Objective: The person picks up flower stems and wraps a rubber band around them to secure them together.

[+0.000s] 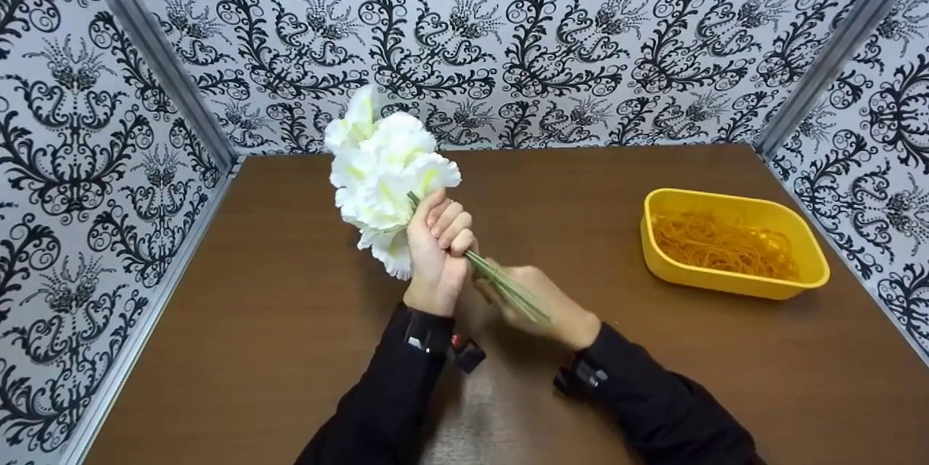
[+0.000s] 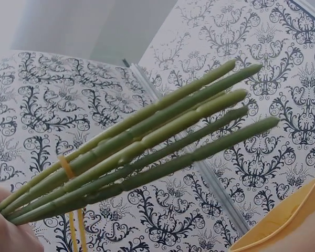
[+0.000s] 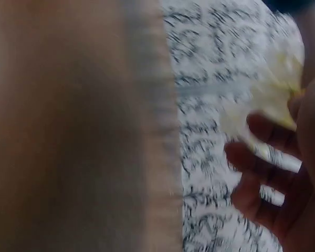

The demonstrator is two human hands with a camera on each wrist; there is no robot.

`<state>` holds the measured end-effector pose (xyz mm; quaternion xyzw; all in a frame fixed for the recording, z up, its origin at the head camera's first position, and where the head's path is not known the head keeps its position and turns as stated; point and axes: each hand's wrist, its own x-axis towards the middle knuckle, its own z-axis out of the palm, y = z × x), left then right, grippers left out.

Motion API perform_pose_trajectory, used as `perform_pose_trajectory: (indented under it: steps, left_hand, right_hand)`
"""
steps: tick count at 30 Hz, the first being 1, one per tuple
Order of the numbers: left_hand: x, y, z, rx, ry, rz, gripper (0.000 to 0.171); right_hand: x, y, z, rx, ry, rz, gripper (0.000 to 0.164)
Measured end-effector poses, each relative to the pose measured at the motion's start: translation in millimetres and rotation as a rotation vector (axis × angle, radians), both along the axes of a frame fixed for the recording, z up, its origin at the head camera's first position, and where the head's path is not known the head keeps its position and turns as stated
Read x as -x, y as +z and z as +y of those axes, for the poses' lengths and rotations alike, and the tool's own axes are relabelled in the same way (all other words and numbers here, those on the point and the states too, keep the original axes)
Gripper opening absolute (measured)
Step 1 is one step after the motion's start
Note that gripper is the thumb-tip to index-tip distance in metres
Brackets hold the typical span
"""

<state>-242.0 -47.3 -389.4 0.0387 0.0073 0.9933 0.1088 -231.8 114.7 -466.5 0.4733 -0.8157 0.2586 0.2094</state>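
My left hand (image 1: pixel 439 247) grips a bunch of white artificial flowers (image 1: pixel 385 175) by the green stems (image 1: pixel 508 287), just below the blooms. The bunch is tilted, blooms up to the left and stem ends down to the right. In the left wrist view a rubber band (image 2: pixel 66 167) crosses the stems near the left hand, its two strands running straight down out of the frame. My right hand (image 1: pixel 533 298) is at the stems just below the left, fingers curled, with the stretched band; its fingertips are partly hidden in the head view and blurred in the right wrist view.
A yellow plastic tub (image 1: pixel 733 284) holding many loose rubber bands (image 1: pixel 718 244) stands on the brown table (image 1: pixel 290 349) at the right. Patterned panels (image 1: pixel 464 37) enclose the table at the back and both sides.
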Motion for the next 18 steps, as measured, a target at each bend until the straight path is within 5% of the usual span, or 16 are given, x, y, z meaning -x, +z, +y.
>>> perform_pose_trajectory:
  steps: [8, 18]
  left_hand:
    - [3.6, -2.9, -5, -0.079, 0.132, -0.029, 0.049]
    - [11.1, -10.1, -8, -0.058, 0.201, -0.061, 0.05]
  right_hand:
    - [-35.7, 5.3, -23, -0.235, -0.1, -0.062, 0.008]
    - [-75.1, 33.4, -19, -0.415, -0.374, 0.178, 0.013]
